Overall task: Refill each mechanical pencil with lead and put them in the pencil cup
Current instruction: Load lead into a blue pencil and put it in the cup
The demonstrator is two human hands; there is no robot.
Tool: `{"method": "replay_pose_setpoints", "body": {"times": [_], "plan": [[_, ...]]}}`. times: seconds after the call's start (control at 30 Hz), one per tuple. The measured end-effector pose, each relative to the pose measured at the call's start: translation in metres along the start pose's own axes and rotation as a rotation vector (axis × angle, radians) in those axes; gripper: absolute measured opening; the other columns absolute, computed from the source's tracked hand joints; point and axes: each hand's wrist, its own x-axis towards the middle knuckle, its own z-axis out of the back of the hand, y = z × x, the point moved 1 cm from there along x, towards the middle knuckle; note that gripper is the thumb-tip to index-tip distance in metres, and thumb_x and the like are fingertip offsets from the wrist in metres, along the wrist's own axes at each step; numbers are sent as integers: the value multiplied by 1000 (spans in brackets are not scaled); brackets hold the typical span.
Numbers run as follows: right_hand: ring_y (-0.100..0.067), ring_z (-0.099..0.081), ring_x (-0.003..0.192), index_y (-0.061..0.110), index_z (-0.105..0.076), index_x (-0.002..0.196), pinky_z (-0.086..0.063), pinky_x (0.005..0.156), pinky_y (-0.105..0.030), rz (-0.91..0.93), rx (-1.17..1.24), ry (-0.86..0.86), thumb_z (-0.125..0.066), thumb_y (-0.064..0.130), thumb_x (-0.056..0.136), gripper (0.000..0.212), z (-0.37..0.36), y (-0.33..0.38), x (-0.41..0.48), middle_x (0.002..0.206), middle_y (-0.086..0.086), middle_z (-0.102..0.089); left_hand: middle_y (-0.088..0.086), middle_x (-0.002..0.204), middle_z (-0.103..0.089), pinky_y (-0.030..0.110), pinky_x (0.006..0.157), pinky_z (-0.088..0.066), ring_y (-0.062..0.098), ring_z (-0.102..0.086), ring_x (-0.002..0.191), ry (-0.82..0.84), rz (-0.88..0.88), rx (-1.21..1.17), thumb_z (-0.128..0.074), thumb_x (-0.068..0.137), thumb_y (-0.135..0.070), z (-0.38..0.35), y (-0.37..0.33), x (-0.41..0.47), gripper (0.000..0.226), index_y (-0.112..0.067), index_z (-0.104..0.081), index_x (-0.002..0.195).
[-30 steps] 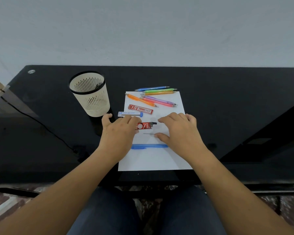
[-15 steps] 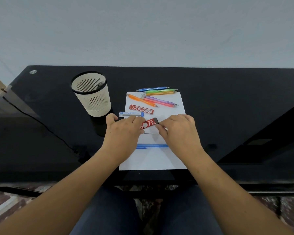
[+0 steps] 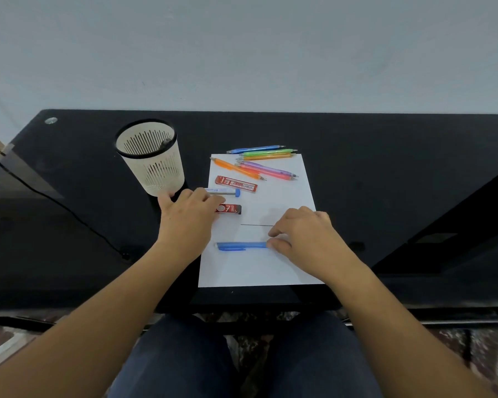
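A blue mechanical pencil (image 3: 242,246) lies flat on the white paper (image 3: 259,271). My right hand (image 3: 308,234) has its thumb and curled index finger round the pencil's right end, hiding it. A thin loose lead (image 3: 256,225) lies on the paper just above the pencil, beside my right fingertips. My left hand (image 3: 187,216) rests with its fingers on the left end of a small red lead case (image 3: 230,209), thumb spread away toward the cup. The cream slotted pencil cup (image 3: 161,173) stands at the left with one dark pencil in it.
Several coloured mechanical pencils (image 3: 265,165) lie at the paper's far edge. A flat red lead box (image 3: 236,183) and a clear lead tube with a blue cap (image 3: 224,191) lie below them. A black cable (image 3: 69,214) crosses the black glass desk (image 3: 385,173) at the left.
My right hand left the red lead case and moved down and right to the blue pencil's end. The case now lies flat under my left fingers.
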Motion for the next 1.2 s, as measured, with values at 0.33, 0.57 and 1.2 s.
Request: {"method": "replay_pose_setpoints", "body": {"times": [0.33, 0.57, 1.2], "plan": [[-10, -46, 103, 33, -62, 115, -30, 92, -30, 12, 2, -64, -44, 39, 97, 25, -7, 1, -8, 109, 11, -55, -10, 138, -48, 46, 111, -16, 14, -40, 129, -20, 7, -105, -46, 99, -35, 9, 0, -15, 39, -35, -44, 138], [-9, -47, 93, 31, -60, 110, -33, 90, -32, -106, 6, -175, -45, 40, 97, 22, 6, -2, -12, 100, 12, -56, -11, 132, -53, 42, 106, -18, 13, -45, 121, -82, 3, -177, -49, 98, -36, 17, -3, -26, 35, -33, -51, 133], [-8, -56, 84, 30, -60, 110, -33, 91, -30, -117, 118, -220, -48, 48, 94, 26, 8, 19, -31, 95, 13, -65, -19, 80, -59, 21, 71, -45, 5, -58, 77, 65, 269, -835, -52, 92, -52, 29, -32, -22, 30, -26, -65, 95]]}}
